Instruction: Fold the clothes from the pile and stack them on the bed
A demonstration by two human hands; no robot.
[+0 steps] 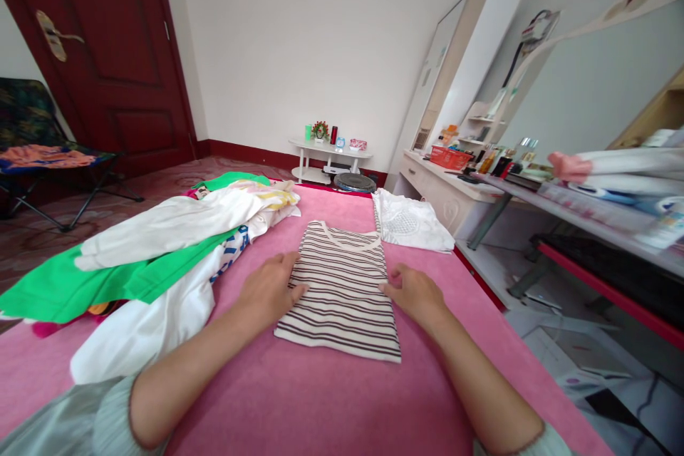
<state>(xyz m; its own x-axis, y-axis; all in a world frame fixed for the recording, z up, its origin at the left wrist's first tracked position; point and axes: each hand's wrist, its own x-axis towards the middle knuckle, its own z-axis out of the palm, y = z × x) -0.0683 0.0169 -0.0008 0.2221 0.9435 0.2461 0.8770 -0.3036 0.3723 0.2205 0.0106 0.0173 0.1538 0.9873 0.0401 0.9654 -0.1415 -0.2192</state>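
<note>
A folded striped T-shirt (342, 292), white with dark stripes and a pale neckband, lies flat in front of me on a pink bed cover (320, 399). My left hand (271, 285) rests at its left edge, thumb over the fabric and fingers apart from the thumb. At the opposite edge is my right hand (417, 292), its thumb tip touching the shirt and its fingers loosely bent, with a gap between thumb and forefinger. Both hands look open. The undersides of the fingers are hidden.
Heaped clothes, including a white garment (176, 224) and a green one (48, 285), lie at left. A folded white garment (414, 221) lies beyond the shirt, to the right. A dressing table (427, 174) and a grey-topped table (513, 189) stand along the right side.
</note>
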